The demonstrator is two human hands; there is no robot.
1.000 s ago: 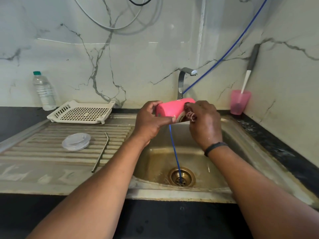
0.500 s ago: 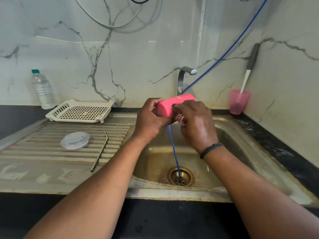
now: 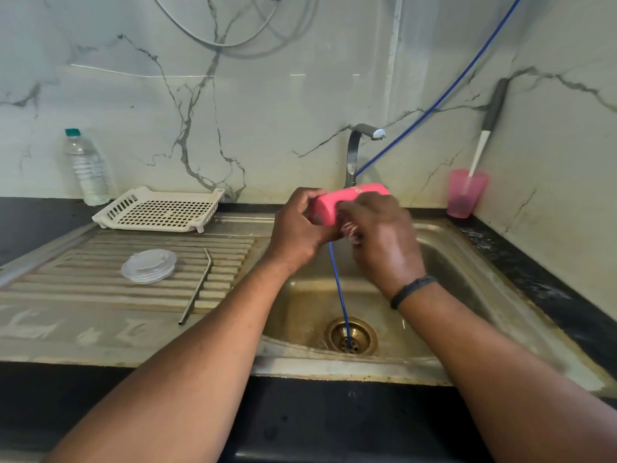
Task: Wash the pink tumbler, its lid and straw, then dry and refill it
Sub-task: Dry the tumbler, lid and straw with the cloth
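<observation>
Head view, the only one. The pink tumbler [image 3: 347, 203] is held on its side over the sink basin [image 3: 444, 262], just in front of the tap [image 3: 359, 145]. The left hand [image 3: 297, 233] is wrapped round the tumbler's base end, fingers [image 3: 302, 195] curled over the top and clamped on it. The right hand [image 3: 384, 238] is closed on a red-and-white scrubber [image 3: 350, 230], which is pressed against the tumbler's side near its mouth end; the mouth itself is hidden behind that hand. No water is seen running from the spout. A blue hose [image 3: 339, 292] hangs down past the hands to the drain [image 3: 352, 335]. The clear lid [image 3: 148, 265] and the metal straw [image 3: 197, 285] lie beside each other on the ribbed draining surface [image 3: 66, 285], apart from the tumbler and judged not yet washed. Step in hand is judged to be scrubbing of the outer wall. For a good job, the tumbler would be best turned by the left hand while the scrubber is worked round the whole wall and then the rim and inside; the grip should be kept firm, since a wet smooth wall is likely to slip. The hose should be kept off the scrubbing path. At the back of the draining surface a white drying rack [image 3: 160, 212] sits, with a plastic water bottle [image 3: 87, 168] behind it.
</observation>
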